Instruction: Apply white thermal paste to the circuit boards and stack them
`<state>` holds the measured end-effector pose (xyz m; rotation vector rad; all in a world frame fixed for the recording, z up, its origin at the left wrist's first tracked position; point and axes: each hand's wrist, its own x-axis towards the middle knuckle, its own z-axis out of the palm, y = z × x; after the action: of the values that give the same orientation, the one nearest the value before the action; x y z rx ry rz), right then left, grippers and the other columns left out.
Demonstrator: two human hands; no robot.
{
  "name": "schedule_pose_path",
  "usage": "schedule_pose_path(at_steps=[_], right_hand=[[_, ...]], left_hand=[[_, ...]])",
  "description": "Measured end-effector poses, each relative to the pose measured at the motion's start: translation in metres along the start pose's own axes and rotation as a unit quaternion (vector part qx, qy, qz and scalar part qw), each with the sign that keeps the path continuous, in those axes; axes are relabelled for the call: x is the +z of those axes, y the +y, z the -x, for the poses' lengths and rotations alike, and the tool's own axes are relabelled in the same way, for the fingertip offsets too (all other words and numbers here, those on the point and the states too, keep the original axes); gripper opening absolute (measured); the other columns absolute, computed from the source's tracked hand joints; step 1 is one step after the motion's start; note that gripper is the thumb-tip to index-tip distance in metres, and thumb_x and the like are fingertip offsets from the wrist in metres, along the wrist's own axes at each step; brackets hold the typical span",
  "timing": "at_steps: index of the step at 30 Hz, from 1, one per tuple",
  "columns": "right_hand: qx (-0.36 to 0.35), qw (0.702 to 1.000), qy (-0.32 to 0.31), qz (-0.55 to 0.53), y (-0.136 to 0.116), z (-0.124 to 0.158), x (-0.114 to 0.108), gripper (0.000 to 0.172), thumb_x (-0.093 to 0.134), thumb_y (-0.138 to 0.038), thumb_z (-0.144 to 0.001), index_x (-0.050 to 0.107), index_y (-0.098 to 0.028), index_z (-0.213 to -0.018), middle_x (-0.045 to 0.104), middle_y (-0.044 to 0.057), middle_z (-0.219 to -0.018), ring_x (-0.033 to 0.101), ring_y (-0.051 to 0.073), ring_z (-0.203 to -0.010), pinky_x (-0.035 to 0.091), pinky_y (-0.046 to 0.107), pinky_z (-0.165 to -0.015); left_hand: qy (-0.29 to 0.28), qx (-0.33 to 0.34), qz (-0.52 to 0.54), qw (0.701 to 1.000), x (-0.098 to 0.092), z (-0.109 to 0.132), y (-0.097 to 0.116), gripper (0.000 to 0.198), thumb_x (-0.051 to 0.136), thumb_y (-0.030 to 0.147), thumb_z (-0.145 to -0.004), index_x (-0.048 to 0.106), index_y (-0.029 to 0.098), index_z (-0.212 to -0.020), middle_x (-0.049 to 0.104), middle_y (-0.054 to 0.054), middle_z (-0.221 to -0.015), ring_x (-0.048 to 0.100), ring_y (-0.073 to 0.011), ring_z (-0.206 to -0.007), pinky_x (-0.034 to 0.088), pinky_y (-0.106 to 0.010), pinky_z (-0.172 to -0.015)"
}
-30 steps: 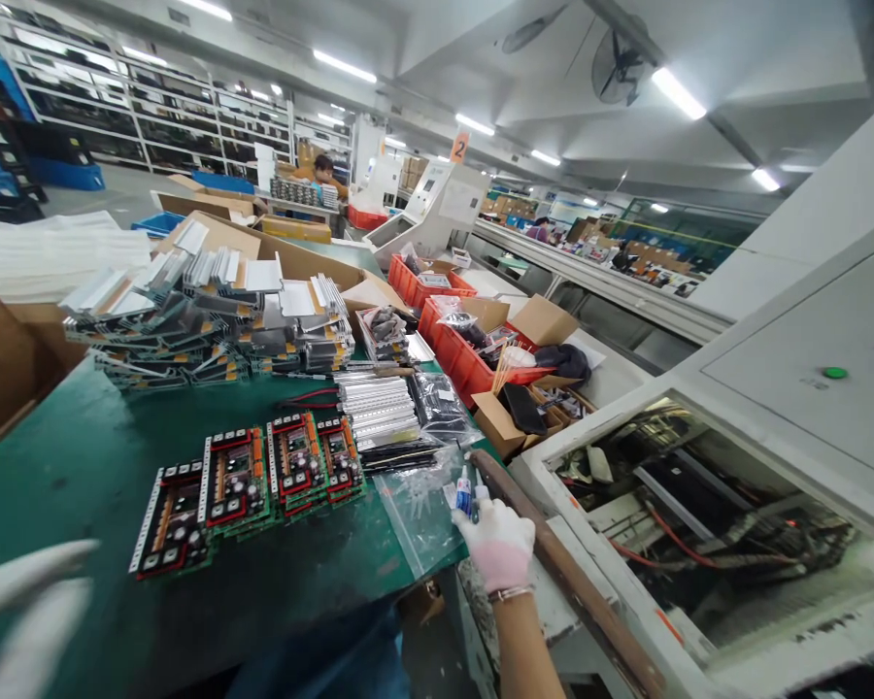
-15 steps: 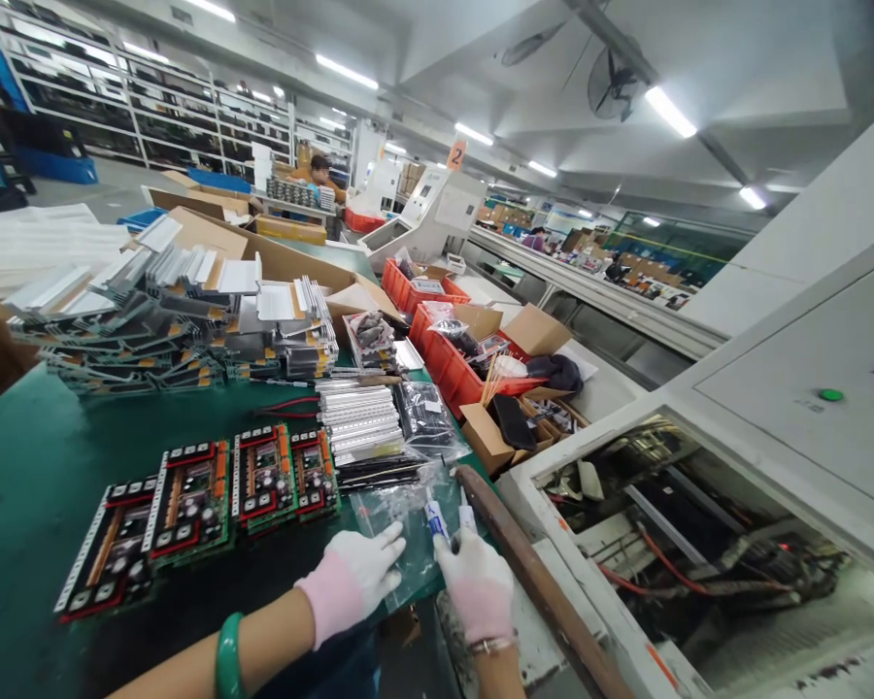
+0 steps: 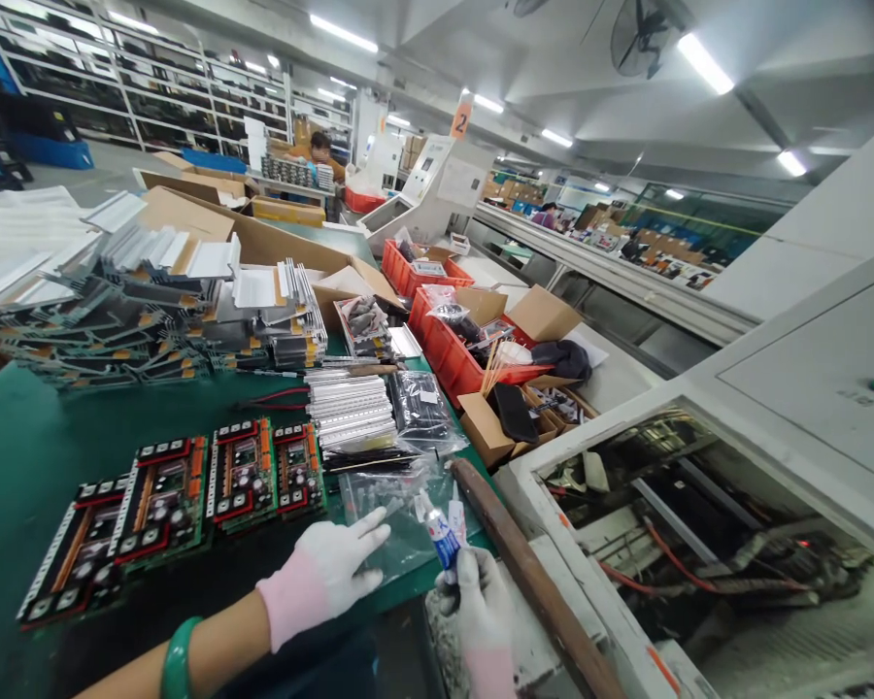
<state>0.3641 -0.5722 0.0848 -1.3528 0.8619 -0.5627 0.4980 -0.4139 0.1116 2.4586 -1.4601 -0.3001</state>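
My right hand (image 3: 477,607), in a white and pink glove, is closed on a blue and white glue tube (image 3: 443,542) whose nozzle points up and away. A second white tube (image 3: 456,513) lies just behind it; whether my fingers touch it I cannot tell. My left hand (image 3: 339,568), gloved alike, has its fingers spread at the near edge of a clear plastic bag (image 3: 400,519) on the green table. Left of it stand several circuit boards (image 3: 161,500) with red and orange parts.
Stacked metal heat sinks (image 3: 152,291) fill the table's far left. White strips (image 3: 351,413) and a bagged black bundle (image 3: 420,403) lie ahead. A brown bar (image 3: 524,563) runs along the right edge beside a white machine (image 3: 612,582). Red crates (image 3: 437,349) stand beyond.
My right hand has lifted the blue and white tube from the bag and drawn it nearer. My left hand has shifted slightly left in the view, which has turned a little.
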Motion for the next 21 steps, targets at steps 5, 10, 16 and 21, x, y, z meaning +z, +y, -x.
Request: schedule_pose_path(at_steps=[5,10,16,21], right_hand=[[0.054,0.988,-0.095,-0.107,0.0,0.019,0.028,0.058,0.072,-0.075,-0.064,0.053,-0.021,-0.068,0.052,-0.006,-0.049,0.04,0.006,-0.037,0.029,0.016,-0.034],[0.022,0.974,-0.201,-0.1,-0.006,0.043,0.049,0.05,0.075,-0.065,-0.07,0.066,-0.017,-0.078,0.058,-0.002,-0.058,0.047,0.009,-0.047,0.042,0.021,-0.045],[-0.088,0.962,-0.26,0.001,-0.005,0.077,0.064,0.041,0.062,-0.056,-0.086,0.074,-0.018,-0.081,0.06,0.001,-0.066,0.051,0.013,-0.059,0.045,0.024,-0.055],[-0.209,0.94,-0.261,0.059,-0.009,0.094,0.08,0.033,0.06,-0.044,-0.089,0.075,-0.02,-0.072,0.055,-0.001,-0.063,0.051,0.012,-0.056,0.042,0.022,-0.052]], left_hand=[[0.026,-0.063,0.342,0.937,-0.018,0.017,0.012,0.063,0.06,0.041,-0.082,0.045,0.02,-0.14,0.068,0.0,-0.086,0.059,-0.016,-0.071,0.048,-0.025,-0.064],[0.098,-0.075,0.523,0.843,-0.026,0.037,0.016,0.038,0.046,0.053,-0.09,0.055,0.016,-0.087,0.05,0.002,-0.07,0.042,-0.0102,-0.057,0.039,-0.023,-0.054],[0.15,-0.127,0.481,0.854,-0.035,0.076,0.004,0.039,0.046,0.054,-0.09,0.051,0.018,-0.077,0.049,0.003,-0.062,0.045,-0.0104,-0.053,0.039,-0.022,-0.051],[0.119,-0.152,0.573,0.796,-0.036,0.101,-0.008,0.056,0.04,0.072,-0.086,0.05,0.018,-0.083,0.049,0.004,-0.056,0.04,-0.0083,-0.041,0.03,-0.02,-0.038]])
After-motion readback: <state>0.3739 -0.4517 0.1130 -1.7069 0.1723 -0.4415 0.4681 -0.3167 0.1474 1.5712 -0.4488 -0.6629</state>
